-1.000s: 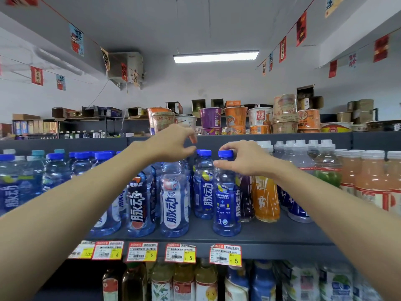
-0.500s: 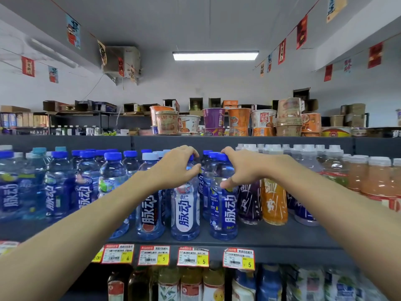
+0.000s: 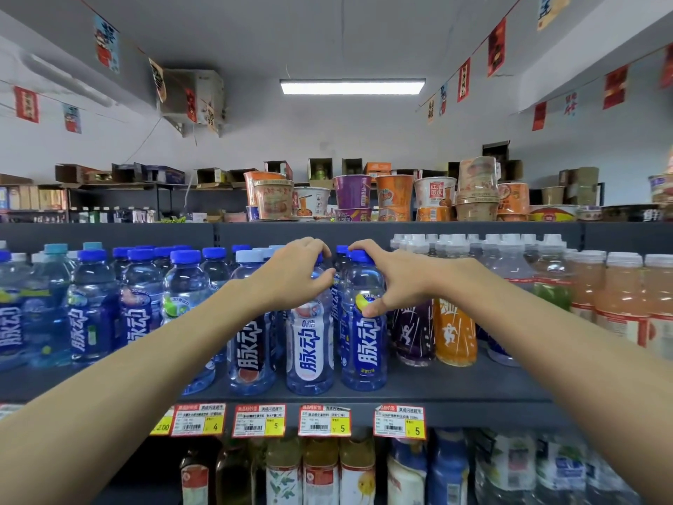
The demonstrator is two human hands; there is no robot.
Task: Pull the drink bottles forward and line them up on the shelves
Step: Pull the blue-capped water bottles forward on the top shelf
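Observation:
Blue-capped clear drink bottles with blue labels stand in rows on the dark shelf (image 3: 455, 391). My left hand (image 3: 295, 273) grips the neck and shoulder of a white-labelled bottle (image 3: 309, 351) at the shelf's front. My right hand (image 3: 397, 278) wraps the top of the neighbouring blue-labelled bottle (image 3: 364, 348), thumb on its front. Both bottles stand upright side by side near the front edge, level with a third bottle (image 3: 251, 355) to their left.
A purple bottle (image 3: 415, 333) and an orange bottle (image 3: 455, 333) stand right of my hands, then peach drinks (image 3: 619, 297). Instant noodle cups (image 3: 393, 195) sit on the top shelf. Price tags (image 3: 324, 419) line the edge; more bottles (image 3: 320, 472) fill the shelf below.
Both hands have dropped from the caps onto the bottles' shoulders, and the two bottles have come forward to the front edge. The view has shifted to the left.

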